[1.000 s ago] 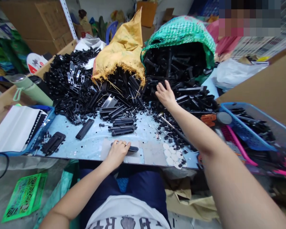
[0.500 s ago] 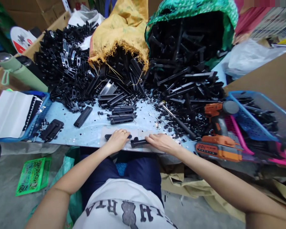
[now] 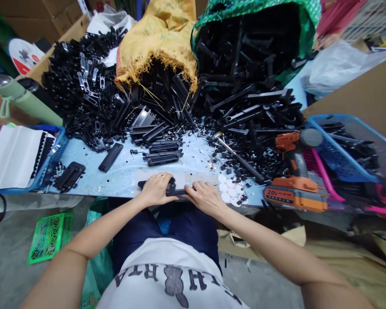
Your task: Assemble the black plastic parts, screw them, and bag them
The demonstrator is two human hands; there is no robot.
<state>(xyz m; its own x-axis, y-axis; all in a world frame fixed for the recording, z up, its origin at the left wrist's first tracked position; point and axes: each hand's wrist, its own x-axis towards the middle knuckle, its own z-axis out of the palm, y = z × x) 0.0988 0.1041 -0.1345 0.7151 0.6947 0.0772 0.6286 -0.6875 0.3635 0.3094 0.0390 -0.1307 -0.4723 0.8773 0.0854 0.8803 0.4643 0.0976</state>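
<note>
Head view: the lone camera, looking down over both forearms at the near edge of the desk [image 3: 122, 171].
Part: a long black plastic part [image 3: 174, 191] lies flat on a pale patch at the desk's front edge, between the two hands, its left tip poking out past the knuckles.
Left hand: the left hand [image 3: 156, 189] sits on the part's left stretch, fingers [image 3: 163, 179] curled down and clamped on it (a ring shows on one).
Right hand: the right hand [image 3: 206, 198] meets it from the other side, fingers [image 3: 193, 189] together and closed on the part's right end, though the underside of the grip is hidden.
Discs: white discs [image 3: 227, 189] lie just beside the right hand.
Drill: an orange drill [image 3: 292, 189] rests at the right, near a blue basket [image 3: 337, 159].
Heap: a heap [image 3: 93, 94] of black parts covers the far desk, spilling from a yellow sack [image 3: 161, 38] and a green sack [image 3: 260, 8].
Bottle: a green bottle [image 3: 22, 101] lies at the far left.
</note>
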